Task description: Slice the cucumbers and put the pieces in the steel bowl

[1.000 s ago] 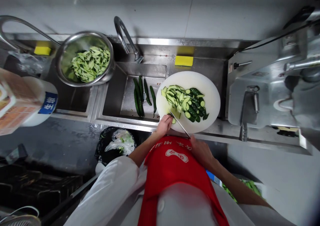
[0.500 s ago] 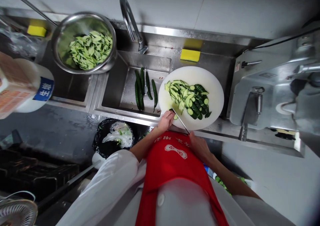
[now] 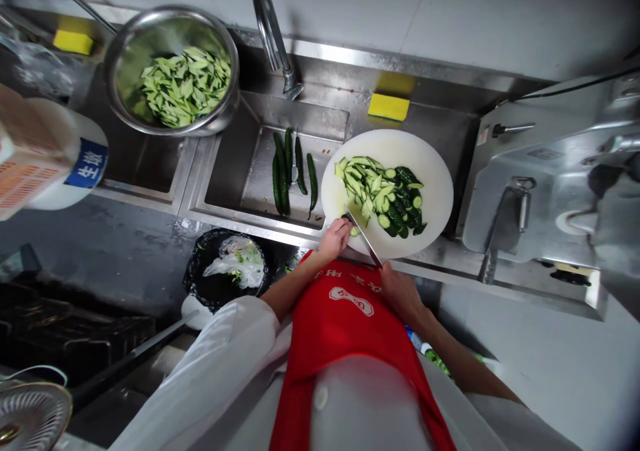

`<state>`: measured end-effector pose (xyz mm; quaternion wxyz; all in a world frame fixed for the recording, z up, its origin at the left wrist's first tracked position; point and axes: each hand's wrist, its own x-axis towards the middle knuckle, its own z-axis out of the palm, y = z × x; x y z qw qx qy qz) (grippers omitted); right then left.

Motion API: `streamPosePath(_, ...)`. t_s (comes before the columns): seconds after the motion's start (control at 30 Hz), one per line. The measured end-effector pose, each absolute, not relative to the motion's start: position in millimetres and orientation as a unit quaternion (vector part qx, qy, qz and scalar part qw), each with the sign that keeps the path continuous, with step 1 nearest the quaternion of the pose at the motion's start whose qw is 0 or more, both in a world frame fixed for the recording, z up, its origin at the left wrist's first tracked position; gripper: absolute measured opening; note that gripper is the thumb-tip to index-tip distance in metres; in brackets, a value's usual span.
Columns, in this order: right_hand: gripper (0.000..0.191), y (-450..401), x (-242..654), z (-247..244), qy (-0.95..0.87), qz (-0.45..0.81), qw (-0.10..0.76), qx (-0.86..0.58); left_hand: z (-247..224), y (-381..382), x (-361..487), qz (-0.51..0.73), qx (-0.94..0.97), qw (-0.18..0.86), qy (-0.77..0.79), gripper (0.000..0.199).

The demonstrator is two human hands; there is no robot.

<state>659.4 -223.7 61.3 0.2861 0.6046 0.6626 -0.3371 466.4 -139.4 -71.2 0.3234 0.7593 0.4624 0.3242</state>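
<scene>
On the round white cutting board (image 3: 434, 171) lie pale cucumber slices (image 3: 369, 181) and dark green cucumber pieces (image 3: 403, 214). My right hand (image 3: 400, 291) is closed round the handle of a knife (image 3: 364, 238), whose blade points up and left over the board's near edge. Just left of the blade, my left hand (image 3: 335, 239) presses its curled fingers on a cucumber piece (image 3: 355, 232), mostly hidden beneath them. Several whole cucumbers (image 3: 283, 178) rest in the sink basin left of the board.
A steel bowl (image 3: 116, 98) of sliced cucumber stands at the back left, beside the faucet (image 3: 273, 34). A yellow sponge (image 3: 389, 107) sits behind the board. A second knife (image 3: 489, 264) lies to the right, and a black-lined bin (image 3: 200, 284) stands below the sink.
The view has shifted slightly. Both hands keep nearly the same place at the board's near edge, the knife still beside the left fingers.
</scene>
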Motion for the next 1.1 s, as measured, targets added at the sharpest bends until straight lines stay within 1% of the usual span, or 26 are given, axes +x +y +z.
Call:
streamPosePath(0.17, 0.029, -223, 659, 60, 0.675, -0.323, 0.262, 0.609, -74, -141, 466, 0.336, 0.759, 0.314, 0.461, 0.027)
streamPosePath(0.43, 0.028, -219, 657, 60, 0.669, -0.327, 0.268, 0.611, -74, -142, 465, 0.338, 0.751, 0.327, 0.464, 0.027)
streamPosePath(0.63, 0.026, -213, 652, 59, 0.655, -0.339, 0.294, 0.608, -77, -143, 462, 0.365, 0.758, 0.297, 0.451, 0.026)
streamPosePath(0.8, 0.028, -216, 652, 63, 0.661, -0.338, 0.284, 0.607, -79, -142, 459, 0.37, 0.769, 0.279, 0.441, 0.025)
streamPosePath(0.97, 0.026, -218, 650, 64, 0.655, -0.336, 0.296, 0.609, -80, -141, 460, 0.375, 0.769, 0.283, 0.434, 0.026)
streamPosePath(1.1, 0.028, -219, 650, 64, 0.662, -0.334, 0.284, 0.607, -83, -142, 460, 0.383, 0.765, 0.286, 0.431, 0.027)
